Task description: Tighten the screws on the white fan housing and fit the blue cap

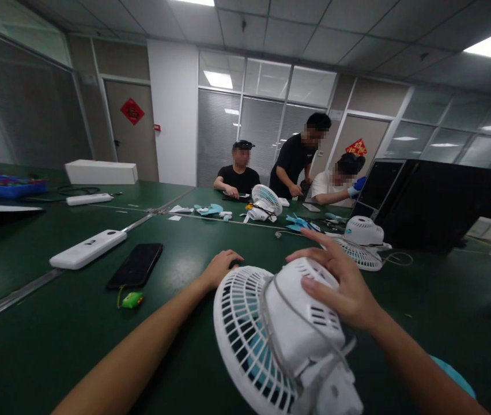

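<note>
A small white electric fan (303, 314) lies tipped in front of me, its round grille to the left and pale blue blades showing through the slots. A grey cord loops around its motor housing. My right hand (338, 276) cups the housing, thumb on the near side and fingers over the top, the index finger lifted. Just beyond the grille's upper left edge, my left hand (222, 268) is low over the table with its fingers stretched forward, partly hidden by the grille. Whether it touches the grille I cannot tell.
On the green table (176, 357) lie a black phone (136, 265) with a green charm (132, 300) and a white power strip (89, 249). Beyond are a second fan (363, 242), a third fan (265, 203) and blue blades (208, 210). A black computer case (427, 202) stands right. Three people work opposite.
</note>
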Demonstrator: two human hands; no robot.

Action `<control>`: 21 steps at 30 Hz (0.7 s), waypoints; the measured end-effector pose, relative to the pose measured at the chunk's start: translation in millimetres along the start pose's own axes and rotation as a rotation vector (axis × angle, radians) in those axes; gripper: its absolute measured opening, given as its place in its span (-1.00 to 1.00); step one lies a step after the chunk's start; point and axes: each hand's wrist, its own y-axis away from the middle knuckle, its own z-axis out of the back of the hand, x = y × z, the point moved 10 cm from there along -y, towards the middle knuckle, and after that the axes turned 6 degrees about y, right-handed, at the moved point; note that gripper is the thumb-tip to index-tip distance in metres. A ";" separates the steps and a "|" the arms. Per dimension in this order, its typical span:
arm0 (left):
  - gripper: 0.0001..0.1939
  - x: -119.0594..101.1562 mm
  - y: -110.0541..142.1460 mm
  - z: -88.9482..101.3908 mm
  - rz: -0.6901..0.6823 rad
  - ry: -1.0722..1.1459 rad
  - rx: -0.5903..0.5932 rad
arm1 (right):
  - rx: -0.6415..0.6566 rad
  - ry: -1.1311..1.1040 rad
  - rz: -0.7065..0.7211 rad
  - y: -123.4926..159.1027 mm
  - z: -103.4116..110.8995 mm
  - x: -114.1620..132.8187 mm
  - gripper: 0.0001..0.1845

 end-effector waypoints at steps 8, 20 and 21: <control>-0.76 3.4 1.1 12.2 0.048 0.023 -0.065 | 0.211 0.291 0.149 -5.2 -55.8 34.6 -0.20; -0.68 -35.1 -10.7 25.0 0.091 0.358 -0.104 | 0.044 0.705 -0.359 46.9 101.3 -106.3 -0.51; -0.67 -44.0 -13.8 27.2 0.090 0.407 -0.100 | 0.003 0.730 -0.434 60.2 125.7 -127.9 -0.52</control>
